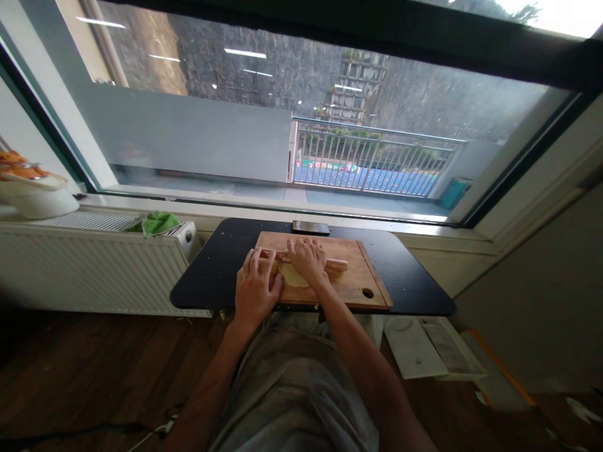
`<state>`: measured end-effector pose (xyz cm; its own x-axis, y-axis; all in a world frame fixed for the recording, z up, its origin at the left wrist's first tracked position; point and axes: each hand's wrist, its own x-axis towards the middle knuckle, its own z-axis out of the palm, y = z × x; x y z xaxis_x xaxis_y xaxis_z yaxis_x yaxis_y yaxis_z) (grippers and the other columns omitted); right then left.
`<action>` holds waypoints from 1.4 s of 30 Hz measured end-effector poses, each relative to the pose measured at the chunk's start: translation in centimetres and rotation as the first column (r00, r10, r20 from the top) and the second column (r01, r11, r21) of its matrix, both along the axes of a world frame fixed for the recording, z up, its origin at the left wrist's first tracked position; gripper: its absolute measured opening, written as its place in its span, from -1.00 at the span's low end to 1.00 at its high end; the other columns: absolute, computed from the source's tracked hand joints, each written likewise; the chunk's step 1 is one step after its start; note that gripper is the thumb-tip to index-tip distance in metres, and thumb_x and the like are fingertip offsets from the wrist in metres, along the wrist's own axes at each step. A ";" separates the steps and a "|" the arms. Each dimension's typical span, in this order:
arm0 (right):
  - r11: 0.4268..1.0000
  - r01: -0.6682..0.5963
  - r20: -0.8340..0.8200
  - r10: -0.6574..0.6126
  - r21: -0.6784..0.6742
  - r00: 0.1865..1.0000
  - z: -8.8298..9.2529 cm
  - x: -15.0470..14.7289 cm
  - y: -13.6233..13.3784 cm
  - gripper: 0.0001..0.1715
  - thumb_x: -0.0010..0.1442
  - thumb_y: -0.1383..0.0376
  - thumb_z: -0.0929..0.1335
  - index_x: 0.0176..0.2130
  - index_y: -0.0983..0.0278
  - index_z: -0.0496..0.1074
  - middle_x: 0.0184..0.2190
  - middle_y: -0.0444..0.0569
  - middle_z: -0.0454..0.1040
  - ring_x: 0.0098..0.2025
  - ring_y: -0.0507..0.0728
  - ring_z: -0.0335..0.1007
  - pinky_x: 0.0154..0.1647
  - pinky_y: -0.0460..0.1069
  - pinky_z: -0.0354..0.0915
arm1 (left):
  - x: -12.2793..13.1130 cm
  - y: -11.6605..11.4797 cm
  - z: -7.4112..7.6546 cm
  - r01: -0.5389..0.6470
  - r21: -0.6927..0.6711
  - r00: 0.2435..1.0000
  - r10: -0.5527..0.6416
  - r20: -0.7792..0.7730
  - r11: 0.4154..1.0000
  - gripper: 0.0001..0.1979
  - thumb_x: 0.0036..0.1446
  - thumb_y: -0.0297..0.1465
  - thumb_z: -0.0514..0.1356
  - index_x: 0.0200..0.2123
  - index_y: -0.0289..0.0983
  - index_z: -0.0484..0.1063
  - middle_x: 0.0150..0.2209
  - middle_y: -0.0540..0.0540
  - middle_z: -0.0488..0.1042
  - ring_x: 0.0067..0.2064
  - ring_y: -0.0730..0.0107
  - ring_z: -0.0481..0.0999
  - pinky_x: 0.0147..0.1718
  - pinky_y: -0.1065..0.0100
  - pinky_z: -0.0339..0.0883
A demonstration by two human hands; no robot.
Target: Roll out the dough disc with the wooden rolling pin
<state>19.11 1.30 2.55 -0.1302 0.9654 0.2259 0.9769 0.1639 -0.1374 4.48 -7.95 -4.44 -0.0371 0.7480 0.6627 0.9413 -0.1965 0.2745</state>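
A wooden rolling pin (337, 265) lies across a wooden cutting board (348, 289). My right hand (308, 258) is on top of the pin near its middle, palm down, fingers closed over it. The fingers of my left hand (257, 285) reach over the pin's left end, and its thumb is beside the dough. Flat and pale, the rolled-out piece of dough (293, 276) rests on the board between my hands, just on the near side of the pin. Part of the dough's edge is hidden by my hands and the pin.
The board sits on a small black table (414, 282) under a wide window. A phone-like dark slab (311, 228) lies behind the board. To the left stands a white radiator (103, 270) with a green cloth (160, 223) on it. White panels (414, 351) are low at the right.
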 end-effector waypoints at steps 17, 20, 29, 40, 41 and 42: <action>0.998 -0.026 -0.019 0.028 0.061 0.999 -0.8 -0.4 -3.9 -0.35 0.66 -0.05 0.12 0.11 0.16 0.65 0.21 0.13 0.63 0.24 0.29 0.49 0.29 0.15 0.28 | -0.3 -2.7 -2.3 0.042 0.131 0.998 -0.049 0.050 0.990 -0.63 0.53 -0.31 0.13 0.19 -0.18 0.69 0.21 -0.16 0.70 0.29 -0.09 0.61 0.26 -0.09 0.30; 1.000 -0.017 -0.020 0.017 0.023 1.000 -0.6 -0.4 -3.3 -0.34 0.67 -0.03 0.10 0.12 0.17 0.66 0.21 0.14 0.63 0.24 0.29 0.49 0.29 0.15 0.28 | -0.3 -2.7 -2.3 0.048 0.127 0.997 -0.054 0.049 0.991 -0.63 0.53 -0.31 0.13 0.20 -0.18 0.68 0.22 -0.17 0.70 0.30 -0.09 0.59 0.26 -0.10 0.30; 0.990 -0.044 0.003 0.044 -0.133 0.999 1.9 0.1 1.4 -0.31 0.66 0.00 0.07 0.24 0.20 0.60 0.35 0.24 0.51 0.38 0.37 0.34 0.34 0.23 0.25 | -0.5 -2.6 -2.6 0.051 0.135 0.998 -0.055 0.023 0.989 -0.62 0.53 -0.32 0.12 0.23 -0.16 0.66 0.26 -0.15 0.68 0.34 -0.07 0.58 0.28 -0.10 0.28; 0.995 -0.066 -0.035 0.069 0.071 0.997 -1.6 -0.5 -6.9 -0.32 0.66 -0.07 0.10 0.32 0.15 0.56 0.42 0.17 0.48 0.41 0.39 0.35 0.54 0.31 0.02 | -0.4 -2.7 -2.6 0.049 0.094 0.998 -0.053 0.041 0.994 -0.58 0.53 -0.31 0.10 0.26 -0.14 0.65 0.25 -0.18 0.68 0.32 -0.11 0.57 0.27 -0.13 0.29; 0.995 -0.074 -0.034 0.077 0.072 0.996 -1.8 -0.5 -7.1 -0.31 0.65 -0.09 0.11 0.37 0.16 0.53 0.44 0.18 0.46 0.44 0.39 0.32 0.55 0.33 0.00 | -0.4 -2.7 -2.6 0.048 0.094 0.998 -0.052 0.042 0.994 -0.58 0.52 -0.30 0.10 0.26 -0.14 0.65 0.25 -0.18 0.68 0.32 -0.12 0.57 0.28 -0.14 0.29; 0.994 -0.084 -0.031 0.087 0.070 0.996 -1.8 -0.5 -7.0 -0.30 0.65 -0.10 0.11 0.40 0.15 0.50 0.46 0.18 0.45 0.45 0.40 0.30 0.54 0.33 0.01 | -0.4 -2.7 -2.5 0.046 0.096 0.998 -0.050 0.043 0.994 -0.58 0.53 -0.30 0.10 0.26 -0.14 0.65 0.25 -0.19 0.68 0.31 -0.11 0.57 0.28 -0.14 0.29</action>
<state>18.62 -5.66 0.73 -0.2026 0.9332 0.2968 0.9538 0.2567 -0.1559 4.10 -10.69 -6.98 -0.0342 0.6831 0.7295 0.9171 -0.2688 0.2946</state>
